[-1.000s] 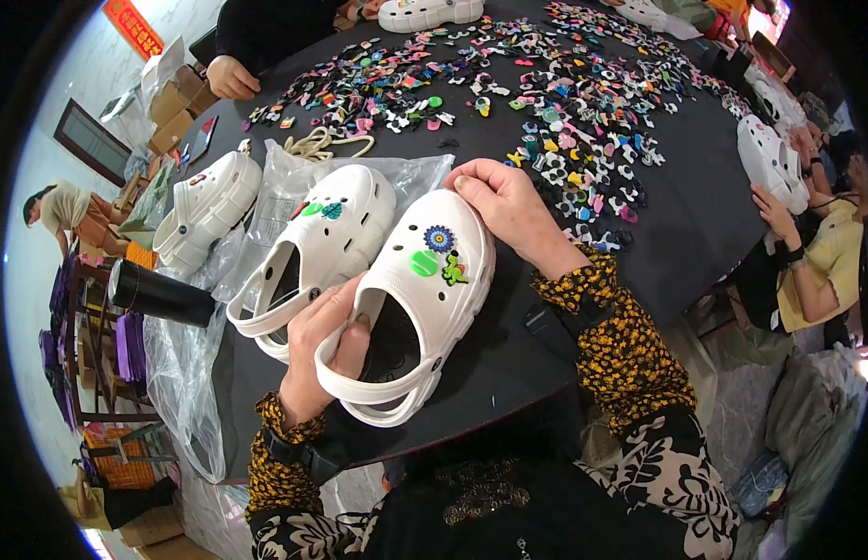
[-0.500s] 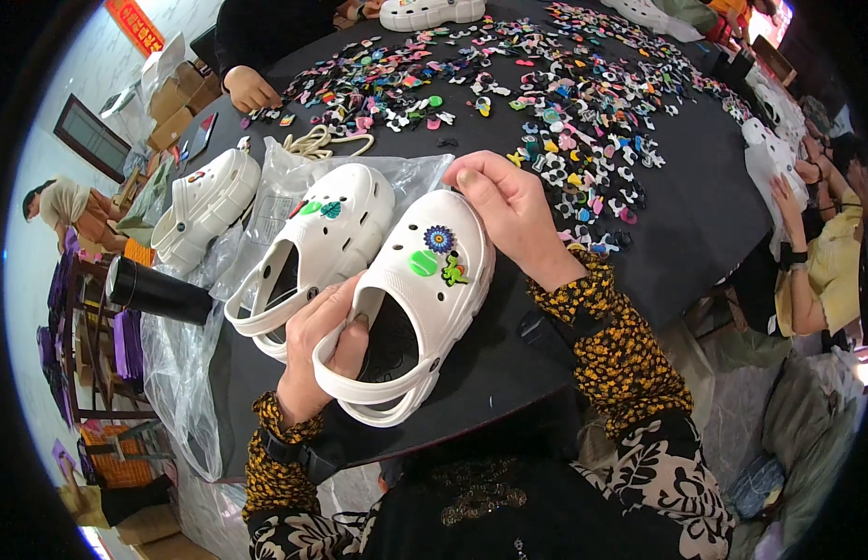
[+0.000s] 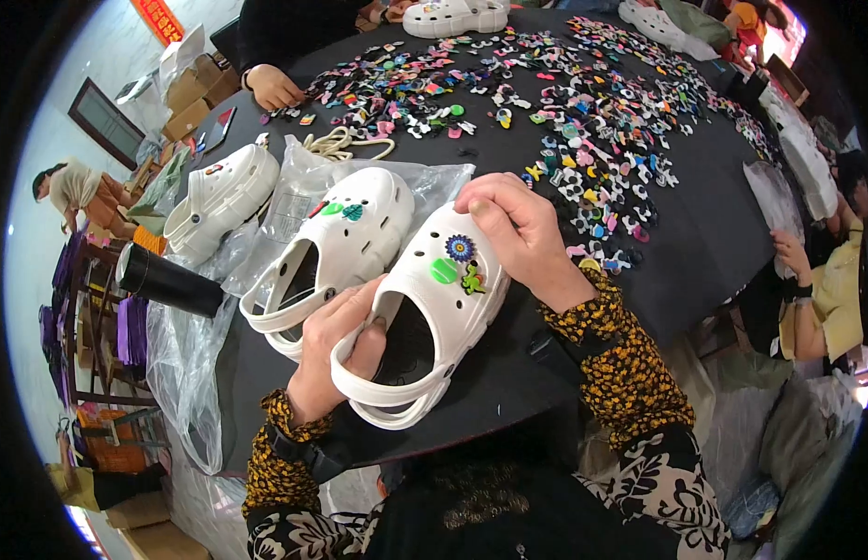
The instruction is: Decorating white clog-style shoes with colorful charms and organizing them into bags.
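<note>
A white clog (image 3: 417,272) is tilted in front of me, its toe pointing away. My left hand (image 3: 339,347) grips its side by the foot opening and heel strap. A blue flower charm (image 3: 460,247), a green ball charm (image 3: 443,271) and a green dinosaur charm (image 3: 472,278) sit on its upper. At the toe, my right hand (image 3: 522,231) is closed, thumb against the bent index finger; its fingertips touch the clog's edge, and whatever they pinch is hidden. Left of it, a second white clog (image 3: 382,203) with green charms lies on a clear plastic bag (image 3: 283,193).
Loose colourful charms (image 3: 583,140) cover the far and right parts of the black table (image 3: 695,233). Another white clog (image 3: 230,196) and a black cylinder (image 3: 173,280) lie at left. A co-worker's hand (image 3: 273,87) rests at the far edge; another person's hand (image 3: 790,252) is at right.
The whole scene has shifted slightly right in the view. My hands keep their places on the clog, and its charms are the same. The co-worker's hand at right has moved lower.
</note>
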Tool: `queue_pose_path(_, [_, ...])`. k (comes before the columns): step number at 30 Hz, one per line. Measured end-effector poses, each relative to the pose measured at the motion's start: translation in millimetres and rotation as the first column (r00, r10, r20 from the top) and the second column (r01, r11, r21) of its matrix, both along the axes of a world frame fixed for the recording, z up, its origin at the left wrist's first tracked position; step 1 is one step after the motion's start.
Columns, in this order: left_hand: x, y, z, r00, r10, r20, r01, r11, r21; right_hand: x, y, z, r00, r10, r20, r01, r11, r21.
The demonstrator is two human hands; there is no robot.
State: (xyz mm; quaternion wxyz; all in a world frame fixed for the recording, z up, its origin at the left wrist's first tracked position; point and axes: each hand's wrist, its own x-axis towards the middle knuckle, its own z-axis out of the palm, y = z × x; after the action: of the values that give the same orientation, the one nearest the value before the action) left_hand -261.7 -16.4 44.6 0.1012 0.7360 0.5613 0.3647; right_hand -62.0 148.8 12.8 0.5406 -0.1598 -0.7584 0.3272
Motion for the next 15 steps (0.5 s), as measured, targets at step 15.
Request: queue_pose_path(15, [-2.4, -0.2, -0.7, 0.999, -0.045, 0.010, 0.045, 0.999, 0.003, -0.4, -0.7, 0.4, 0.999, -0.020, 0.033, 0.020, 1.000, -0.013])
